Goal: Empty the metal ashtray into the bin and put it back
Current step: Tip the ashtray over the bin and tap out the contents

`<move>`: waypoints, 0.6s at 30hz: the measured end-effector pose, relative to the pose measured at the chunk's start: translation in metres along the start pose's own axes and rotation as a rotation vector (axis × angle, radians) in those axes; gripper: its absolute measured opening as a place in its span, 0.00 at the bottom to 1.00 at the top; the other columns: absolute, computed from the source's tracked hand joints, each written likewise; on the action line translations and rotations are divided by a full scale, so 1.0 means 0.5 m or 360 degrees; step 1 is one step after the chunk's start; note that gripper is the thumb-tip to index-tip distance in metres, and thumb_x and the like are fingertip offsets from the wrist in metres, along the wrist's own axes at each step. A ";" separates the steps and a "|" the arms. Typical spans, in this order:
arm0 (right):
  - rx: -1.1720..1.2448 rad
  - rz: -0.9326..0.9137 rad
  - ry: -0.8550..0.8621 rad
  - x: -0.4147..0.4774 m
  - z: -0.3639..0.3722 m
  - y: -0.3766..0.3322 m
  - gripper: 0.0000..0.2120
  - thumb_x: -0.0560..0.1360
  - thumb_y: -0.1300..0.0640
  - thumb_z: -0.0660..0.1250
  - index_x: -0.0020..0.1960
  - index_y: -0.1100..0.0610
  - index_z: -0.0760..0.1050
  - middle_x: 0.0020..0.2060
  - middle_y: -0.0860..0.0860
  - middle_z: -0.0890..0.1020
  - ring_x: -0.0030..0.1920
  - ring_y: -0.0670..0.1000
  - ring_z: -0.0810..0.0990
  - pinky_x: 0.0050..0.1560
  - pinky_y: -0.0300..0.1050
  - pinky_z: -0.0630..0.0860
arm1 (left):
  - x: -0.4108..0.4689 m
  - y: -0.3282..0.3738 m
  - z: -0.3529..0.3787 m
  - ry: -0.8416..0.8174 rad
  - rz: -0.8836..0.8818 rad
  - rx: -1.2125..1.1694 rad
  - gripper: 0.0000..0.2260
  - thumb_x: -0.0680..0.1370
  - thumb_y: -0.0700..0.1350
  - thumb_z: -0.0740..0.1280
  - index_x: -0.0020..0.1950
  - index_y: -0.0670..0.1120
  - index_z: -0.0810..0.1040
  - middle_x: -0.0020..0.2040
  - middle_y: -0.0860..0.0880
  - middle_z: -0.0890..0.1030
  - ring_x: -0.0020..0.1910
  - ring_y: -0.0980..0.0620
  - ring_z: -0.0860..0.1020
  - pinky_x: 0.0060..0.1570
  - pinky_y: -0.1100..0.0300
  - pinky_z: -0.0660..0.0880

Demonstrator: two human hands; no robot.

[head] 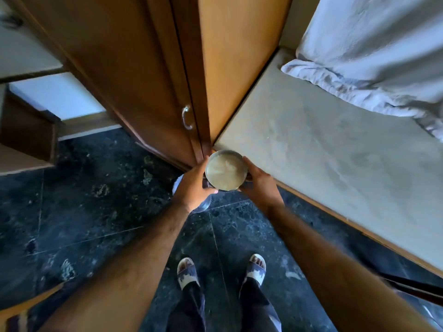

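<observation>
Two hands, left hand [195, 182] and right hand [257, 182], clasp the round metal ashtray [225, 170] by opposite rims, level, probably so nothing spills.

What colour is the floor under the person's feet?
Dark, blackish-green speckled stone tiles with pale flecks, seen in the head view.
</observation>
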State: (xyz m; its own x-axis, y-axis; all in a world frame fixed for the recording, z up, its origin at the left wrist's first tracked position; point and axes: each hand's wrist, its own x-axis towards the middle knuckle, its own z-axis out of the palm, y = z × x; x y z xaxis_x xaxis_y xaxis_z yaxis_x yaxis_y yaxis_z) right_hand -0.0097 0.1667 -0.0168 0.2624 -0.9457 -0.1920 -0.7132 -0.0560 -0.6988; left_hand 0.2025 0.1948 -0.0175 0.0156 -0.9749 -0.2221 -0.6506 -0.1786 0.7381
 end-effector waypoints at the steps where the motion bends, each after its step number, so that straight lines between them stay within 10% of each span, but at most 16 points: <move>1: 0.0010 -0.0024 0.0007 -0.001 0.023 -0.013 0.43 0.70 0.61 0.77 0.79 0.51 0.60 0.67 0.57 0.79 0.62 0.57 0.82 0.63 0.54 0.79 | -0.005 -0.020 -0.013 0.0008 0.0010 0.0032 0.46 0.65 0.41 0.80 0.78 0.50 0.61 0.69 0.45 0.77 0.64 0.45 0.78 0.62 0.47 0.77; 18: -0.0027 -0.0201 -0.0037 0.140 0.476 0.056 0.34 0.70 0.66 0.75 0.74 0.60 0.68 0.60 0.62 0.83 0.55 0.61 0.84 0.57 0.53 0.79 | 0.023 -0.486 0.026 0.0092 -0.0277 0.0071 0.42 0.65 0.46 0.81 0.75 0.49 0.66 0.63 0.44 0.81 0.57 0.47 0.82 0.57 0.47 0.79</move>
State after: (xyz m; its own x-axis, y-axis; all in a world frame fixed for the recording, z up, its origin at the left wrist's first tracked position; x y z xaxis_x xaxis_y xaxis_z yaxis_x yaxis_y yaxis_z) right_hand 0.1431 0.1751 -0.2138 0.3653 -0.9232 -0.1194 -0.6844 -0.1795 -0.7066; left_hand 0.3508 0.2287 -0.2078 0.1736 -0.9360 -0.3063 -0.6671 -0.3406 0.6626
